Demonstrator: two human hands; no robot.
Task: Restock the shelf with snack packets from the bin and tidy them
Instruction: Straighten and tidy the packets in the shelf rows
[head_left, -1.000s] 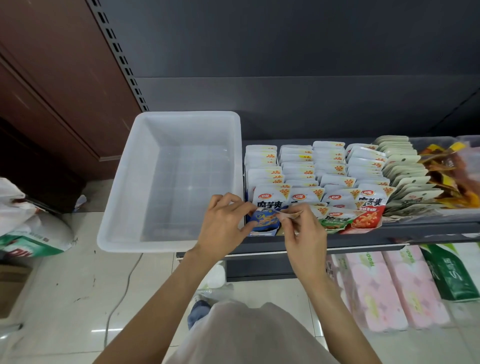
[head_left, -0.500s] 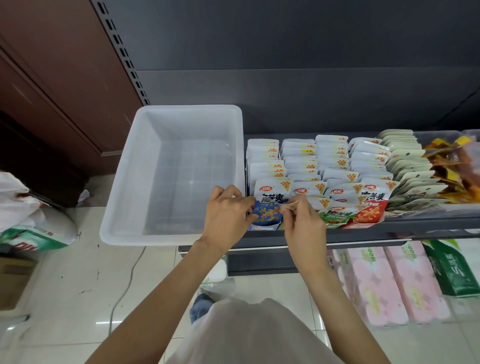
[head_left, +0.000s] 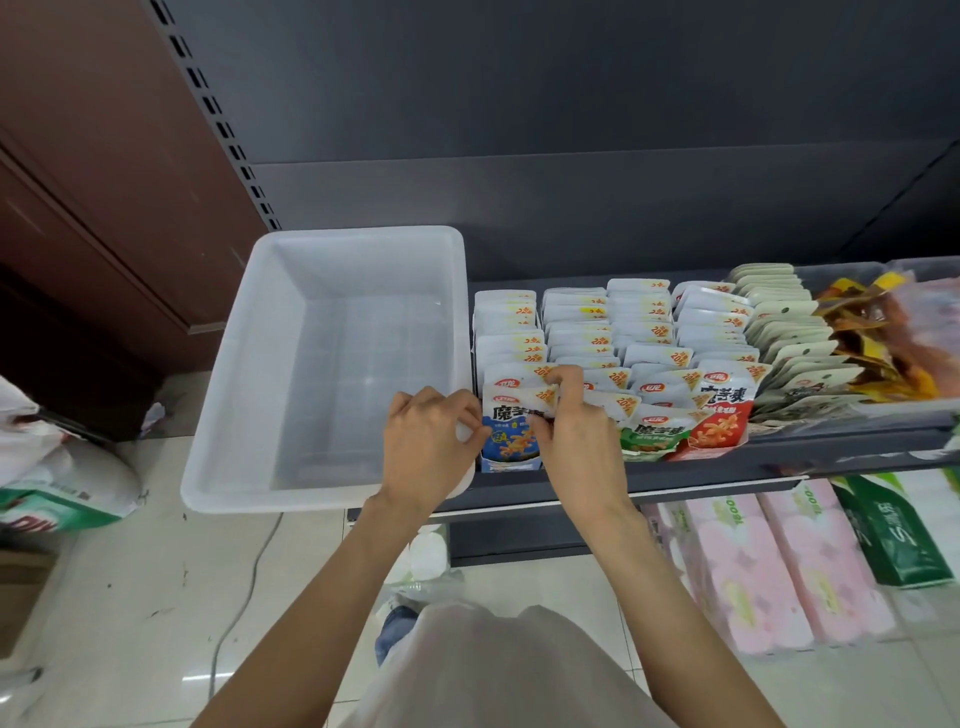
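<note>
A translucent white bin sits on the left end of the dark shelf with nothing in it. Right of it stand several rows of white snack packets. The front packet of the left row is blue. My left hand grips its left edge. My right hand pinches its upper right corner, covering the packets behind. A green packet and a red packet front the rows further right.
Pale green packets and orange-brown packets fill the shelf's right end. Pink tissue packs and a green pack lie below. White sacks rest on the tiled floor at left.
Both hands have closed in on the blue front packet, which now stands more upright. The right hand let go of the thin strip it pinched and shifted left onto the packet's corner.
</note>
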